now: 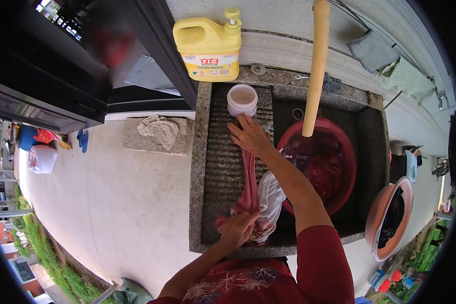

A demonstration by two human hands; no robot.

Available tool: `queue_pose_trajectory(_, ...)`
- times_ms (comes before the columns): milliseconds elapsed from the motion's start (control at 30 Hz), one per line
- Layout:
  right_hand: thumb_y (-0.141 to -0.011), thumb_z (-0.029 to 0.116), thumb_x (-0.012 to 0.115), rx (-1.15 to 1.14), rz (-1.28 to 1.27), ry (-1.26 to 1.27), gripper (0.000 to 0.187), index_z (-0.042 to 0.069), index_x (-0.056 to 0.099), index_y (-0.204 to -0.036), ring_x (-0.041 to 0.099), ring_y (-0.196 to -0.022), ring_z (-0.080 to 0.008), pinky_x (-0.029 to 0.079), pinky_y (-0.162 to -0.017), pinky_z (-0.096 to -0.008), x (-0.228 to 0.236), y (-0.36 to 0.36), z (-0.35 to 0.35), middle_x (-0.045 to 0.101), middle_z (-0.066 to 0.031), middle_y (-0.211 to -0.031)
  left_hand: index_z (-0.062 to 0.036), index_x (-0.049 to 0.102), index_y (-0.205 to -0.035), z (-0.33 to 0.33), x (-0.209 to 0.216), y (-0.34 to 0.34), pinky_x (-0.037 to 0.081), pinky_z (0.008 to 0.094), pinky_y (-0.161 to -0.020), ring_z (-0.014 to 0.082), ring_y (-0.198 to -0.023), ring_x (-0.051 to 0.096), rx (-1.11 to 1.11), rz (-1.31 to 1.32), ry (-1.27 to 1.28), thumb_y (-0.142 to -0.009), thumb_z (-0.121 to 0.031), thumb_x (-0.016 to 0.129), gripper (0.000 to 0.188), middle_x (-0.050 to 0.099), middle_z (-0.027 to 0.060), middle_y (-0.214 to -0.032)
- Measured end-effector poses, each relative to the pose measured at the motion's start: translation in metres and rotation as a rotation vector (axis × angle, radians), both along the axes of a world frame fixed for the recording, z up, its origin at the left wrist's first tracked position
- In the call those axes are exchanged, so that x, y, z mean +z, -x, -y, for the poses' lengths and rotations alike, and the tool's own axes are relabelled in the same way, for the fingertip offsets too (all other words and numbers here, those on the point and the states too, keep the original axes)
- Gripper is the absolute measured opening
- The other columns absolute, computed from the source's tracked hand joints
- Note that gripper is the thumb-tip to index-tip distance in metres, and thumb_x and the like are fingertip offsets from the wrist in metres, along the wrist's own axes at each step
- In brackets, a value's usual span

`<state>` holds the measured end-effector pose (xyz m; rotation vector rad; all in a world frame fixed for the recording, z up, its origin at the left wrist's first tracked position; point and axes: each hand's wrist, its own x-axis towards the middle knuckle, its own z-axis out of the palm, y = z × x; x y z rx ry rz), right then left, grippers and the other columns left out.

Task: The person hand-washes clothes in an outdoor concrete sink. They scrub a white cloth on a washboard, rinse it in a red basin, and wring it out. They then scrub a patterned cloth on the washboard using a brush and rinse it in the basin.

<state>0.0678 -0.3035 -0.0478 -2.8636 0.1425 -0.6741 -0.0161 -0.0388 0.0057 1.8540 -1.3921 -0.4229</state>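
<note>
Stone sink: the big grey sink [196, 167] is right in front of the person, with a bumpy washboard [215, 167] in its left part.
Pink cloth: the long, thin pink cloth [249, 182] lies on the left part of the sink, pulled out between the two hands.
Left hand: this hand [238, 230] is at the near side of the sink, its fingers curled tight around the low end of the pink cloth.
Right hand: this hand [249, 133] is over the sink's left part, on the top end of the pink cloth — I cannot tell if it grips or just presses.
White cloth: a bunched white cloth [271, 192] lies in the sink, just right of the pink one.
Jar: a round, pale jar [241, 110] stands in the sink's far left part, near the right fingertips.
Red tub: a round tub [351, 164] sits in the sink's right part, with wet red cloth [327, 175] inside.
Tan pole: a smooth pole [316, 66] hangs over the sink's right part, above the tub.
Yellow jug: a jug with a pump top [207, 38] stands at the sink's far left corner.
Pink basin: a basin [374, 223] of dark cloth [392, 218] is beside the sink — on its right.
</note>
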Motion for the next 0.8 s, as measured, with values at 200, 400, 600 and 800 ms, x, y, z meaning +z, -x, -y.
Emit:
queue_pose_trajectory(200, -0.069, 0.023, 0.074, 0.356, -0.066, -0.06, 0.049, 0.018, 0.054, -0.113, 0.051, -0.09, -0.0266, 0.048, -0.075, -0.0389, 0.034, 0.076, -0.099, 0.044, -0.0112, -0.109, -0.008, 0.06, -0.11, -0.01, -0.011, -0.009, 0.045, 0.0368, -0.057, 0.0232, -0.065, 0.055, -0.006, -0.004, 0.045, -0.077, -0.005, 0.063, 0.033, 0.05, 0.0065, -0.074)
queue_pose_trajectory(400, -0.073, 0.025, 0.072, 0.128, -0.107, -0.024, 0.046, 0.02, 0.054, -0.115, 0.05, -0.096, -0.0285, 0.049, -0.078, -0.0402, 0.016, 0.039, -0.046, 0.043, -0.0104, -0.112, -0.0064, 0.059, -0.112, -0.005, 0.004, 0.0, 0.046, 0.0399, -0.059, 0.0279, -0.068, 0.057, -0.017, -0.028, -0.017, -0.077, -0.007, 0.064, 0.036, 0.053, 0.0084, -0.076)
queue_pose_trajectory(600, -0.079, 0.025, 0.065, -0.169, -0.054, -0.289, 0.044, 0.02, 0.051, -0.12, 0.051, -0.096, -0.0339, 0.048, -0.081, -0.0454, 0.005, 0.02, -0.029, 0.047, -0.0146, -0.107, -0.0016, 0.057, -0.112, -0.036, 0.004, -0.021, 0.05, 0.0356, -0.07, 0.0303, -0.078, 0.062, 0.238, -0.423, 0.042, -0.082, -0.003, 0.059, 0.03, 0.061, 0.0129, -0.093)
queue_pose_trajectory(800, -0.082, 0.022, 0.061, -0.315, -0.347, -0.46, 0.052, 0.03, 0.046, -0.131, 0.052, -0.095, -0.0355, 0.047, -0.085, -0.0466, 0.039, 0.163, -0.015, 0.048, -0.0163, -0.103, -0.0054, 0.057, -0.114, -0.052, 0.051, -0.058, 0.04, 0.0418, -0.087, 0.0322, -0.106, 0.05, 0.602, -0.149, 0.087, -0.081, -0.009, 0.064, 0.034, 0.053, 0.0149, -0.114)
